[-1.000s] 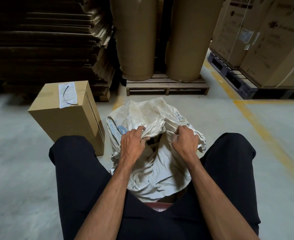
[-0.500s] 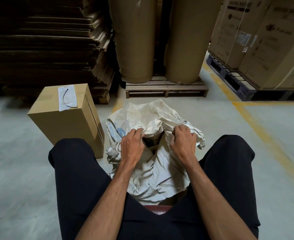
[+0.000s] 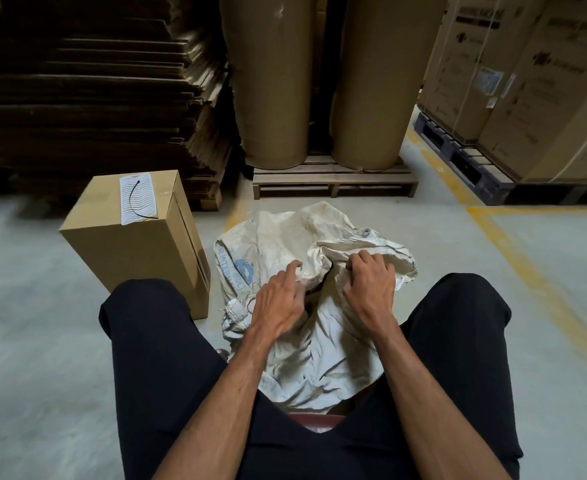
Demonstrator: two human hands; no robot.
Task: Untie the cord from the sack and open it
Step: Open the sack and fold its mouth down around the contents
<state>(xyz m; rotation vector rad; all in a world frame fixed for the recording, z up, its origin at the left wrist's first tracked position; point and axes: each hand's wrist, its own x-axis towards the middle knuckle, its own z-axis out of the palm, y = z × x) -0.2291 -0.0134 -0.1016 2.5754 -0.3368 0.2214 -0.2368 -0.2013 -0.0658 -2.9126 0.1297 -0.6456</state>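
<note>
We are seated, dark-trousered knees either side of the sack (image 3: 319, 348), which lies crumpled on the concrete floor (image 3: 36, 341) between our legs. Left of the left hand (image 3: 278, 303) stands a plain cardboard box (image 3: 129, 254), just beside the sack; on its top lies a white ribbed pad (image 3: 138, 194) with a thin black cord (image 3: 134, 199) curved across it. Beyond both hands, two tall brown paper rolls (image 3: 271, 81) stand upright on a wooden pallet (image 3: 333, 180). Far left, a dark stack of flattened cardboard (image 3: 94, 98); far right of the right hand (image 3: 370, 285), printed cartons (image 3: 527, 81) on a dark pallet, with a yellow floor line (image 3: 527, 271) running past.

Sack: woven, off-white, grimy, heavily creased, faded blue print on its left face, a metal eyelet near the rim. Right hand is curled into a fist, gripping the bunched rim. Left hand is half open, fingers (image 3: 294, 268) resting on the rim fold; whether it grips, we cannot tell. A dark gap shows between the hands.
</note>
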